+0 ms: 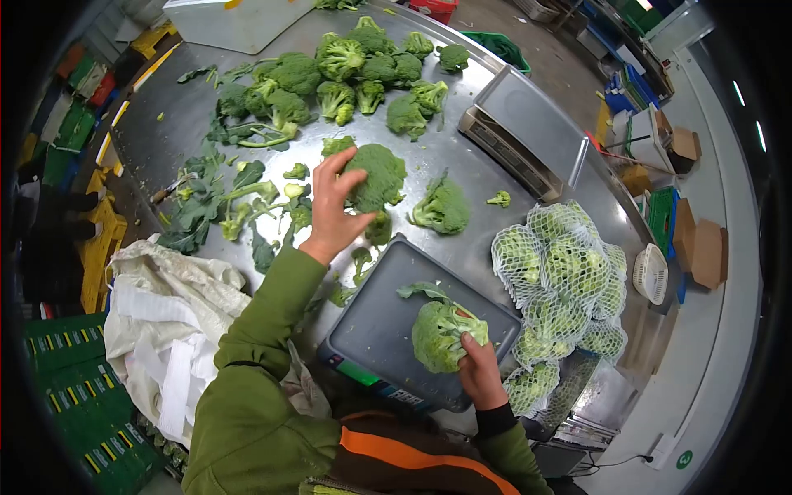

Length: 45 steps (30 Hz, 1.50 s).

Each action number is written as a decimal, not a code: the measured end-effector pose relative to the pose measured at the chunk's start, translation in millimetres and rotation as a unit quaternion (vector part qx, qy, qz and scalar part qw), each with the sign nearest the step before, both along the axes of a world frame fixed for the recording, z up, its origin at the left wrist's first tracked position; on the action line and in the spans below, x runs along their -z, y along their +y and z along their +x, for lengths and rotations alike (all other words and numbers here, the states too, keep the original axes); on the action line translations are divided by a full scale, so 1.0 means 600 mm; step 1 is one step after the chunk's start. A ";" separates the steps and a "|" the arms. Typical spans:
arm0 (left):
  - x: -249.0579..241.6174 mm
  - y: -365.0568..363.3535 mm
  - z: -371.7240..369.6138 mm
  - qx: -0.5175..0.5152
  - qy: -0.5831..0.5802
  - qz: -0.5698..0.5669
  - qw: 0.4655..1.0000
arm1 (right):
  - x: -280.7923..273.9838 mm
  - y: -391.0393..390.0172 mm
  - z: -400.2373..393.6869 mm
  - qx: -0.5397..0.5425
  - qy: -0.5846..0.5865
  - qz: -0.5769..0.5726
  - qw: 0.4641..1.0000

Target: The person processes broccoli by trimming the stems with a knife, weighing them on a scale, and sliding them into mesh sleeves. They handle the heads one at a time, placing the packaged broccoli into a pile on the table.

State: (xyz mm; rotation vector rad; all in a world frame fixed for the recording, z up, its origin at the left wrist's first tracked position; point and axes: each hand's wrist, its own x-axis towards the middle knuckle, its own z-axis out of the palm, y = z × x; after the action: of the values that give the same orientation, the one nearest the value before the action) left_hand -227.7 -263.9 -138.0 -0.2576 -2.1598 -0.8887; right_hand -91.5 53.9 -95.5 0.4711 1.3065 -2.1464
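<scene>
My right hand is closed on a broccoli head with a leaf and a small red patch by its stem. It is above a grey rectangular tray right in front of me. My left hand reaches forward, fingers and thumb curved apart in a C shape beside another broccoli head on the metal table. Its fingertips overlap the near side of that head in this view. A further loose head lies just to the right.
Many broccoli heads are piled at the back. Cut leaves and stems lie left, near a white sack. Netted broccoli is stacked right, below a weighing scale. Green crates stand at lower left.
</scene>
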 end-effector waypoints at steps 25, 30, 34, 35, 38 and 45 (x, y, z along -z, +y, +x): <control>-0.094 0.077 0.216 0.259 -0.278 0.766 0.518 | -0.019 0.021 0.087 0.086 0.072 0.038 0.993; -0.059 0.084 0.247 0.345 -0.296 0.804 0.382 | -0.029 0.032 0.090 0.087 0.082 0.081 0.990; -0.058 0.092 0.271 0.413 -0.310 0.794 0.322 | -0.020 0.036 0.096 0.083 0.098 0.104 0.986; -0.059 0.094 0.277 0.414 -0.309 0.783 0.345 | -0.016 0.036 0.097 0.076 0.130 0.123 0.981; -0.062 0.111 0.294 0.382 -0.326 0.765 0.403 | 0.001 0.040 0.098 0.028 0.266 0.305 0.914; 0.018 0.185 0.343 -0.058 -0.372 0.150 0.914 | -0.012 -0.033 0.074 -0.138 0.471 0.602 0.630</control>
State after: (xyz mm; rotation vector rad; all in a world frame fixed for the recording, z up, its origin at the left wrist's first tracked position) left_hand -21.9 -152.9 -148.6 0.4342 -2.6196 -1.3866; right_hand -47.1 34.3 -88.5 -0.5218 3.0782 -0.8243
